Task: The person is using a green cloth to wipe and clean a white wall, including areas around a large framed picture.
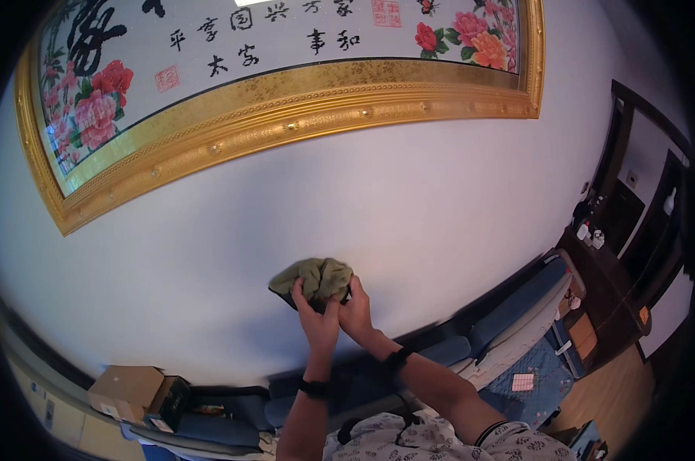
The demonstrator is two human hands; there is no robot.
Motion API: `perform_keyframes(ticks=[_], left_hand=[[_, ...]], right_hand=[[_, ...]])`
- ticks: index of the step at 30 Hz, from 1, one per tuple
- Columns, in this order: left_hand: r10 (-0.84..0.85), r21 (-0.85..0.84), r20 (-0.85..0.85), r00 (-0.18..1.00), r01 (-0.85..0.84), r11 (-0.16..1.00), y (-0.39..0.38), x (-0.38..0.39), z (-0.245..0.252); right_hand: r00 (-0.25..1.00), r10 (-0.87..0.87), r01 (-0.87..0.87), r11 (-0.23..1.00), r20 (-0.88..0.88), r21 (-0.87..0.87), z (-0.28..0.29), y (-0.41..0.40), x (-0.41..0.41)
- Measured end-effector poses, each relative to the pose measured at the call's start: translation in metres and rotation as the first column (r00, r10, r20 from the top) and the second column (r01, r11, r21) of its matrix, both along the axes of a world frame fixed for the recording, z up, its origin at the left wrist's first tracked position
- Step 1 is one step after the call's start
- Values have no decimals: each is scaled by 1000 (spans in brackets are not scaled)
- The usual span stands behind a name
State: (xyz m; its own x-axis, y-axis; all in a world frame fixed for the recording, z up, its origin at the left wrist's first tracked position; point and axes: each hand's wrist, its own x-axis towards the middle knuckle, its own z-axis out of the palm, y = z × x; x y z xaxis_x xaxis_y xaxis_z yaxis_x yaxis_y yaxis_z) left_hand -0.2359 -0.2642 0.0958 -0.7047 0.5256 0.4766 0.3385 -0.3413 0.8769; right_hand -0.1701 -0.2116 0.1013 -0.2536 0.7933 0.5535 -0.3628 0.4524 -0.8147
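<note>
A bunched olive-green cloth [310,276] with a dark underside is held up before a white wall [221,299]. My left hand [317,327] grips it from below, a finger and the thumb showing on its near side. My right hand [357,311] holds the cloth's right end, close against my left hand. Part of the right fingers is hidden behind the cloth. Both wrists wear black bands.
Above hangs a large gold-framed picture [290,124] with flowers and writing. Below the wall runs a blue cushioned sofa [221,429]. Cardboard boxes [127,387] stand on its left. A dark wooden cabinet [618,288] with small items stands at the right.
</note>
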Motion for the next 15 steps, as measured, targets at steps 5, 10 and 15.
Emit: perform_keyframes(ticks=[5, 10, 15], left_hand=[[-108, 69, 61, 992, 104, 992, 7, 6, 18], [-178, 127, 40, 983, 172, 977, 20, 20, 66], [-217, 19, 71, 974, 216, 976, 25, 20, 9]], right_hand=[[976, -169, 158, 983, 137, 89, 9, 22, 0], [963, -237, 217, 964, 129, 150, 51, 43, 13], [982, -168, 163, 985, 90, 64, -10, 45, 20]])
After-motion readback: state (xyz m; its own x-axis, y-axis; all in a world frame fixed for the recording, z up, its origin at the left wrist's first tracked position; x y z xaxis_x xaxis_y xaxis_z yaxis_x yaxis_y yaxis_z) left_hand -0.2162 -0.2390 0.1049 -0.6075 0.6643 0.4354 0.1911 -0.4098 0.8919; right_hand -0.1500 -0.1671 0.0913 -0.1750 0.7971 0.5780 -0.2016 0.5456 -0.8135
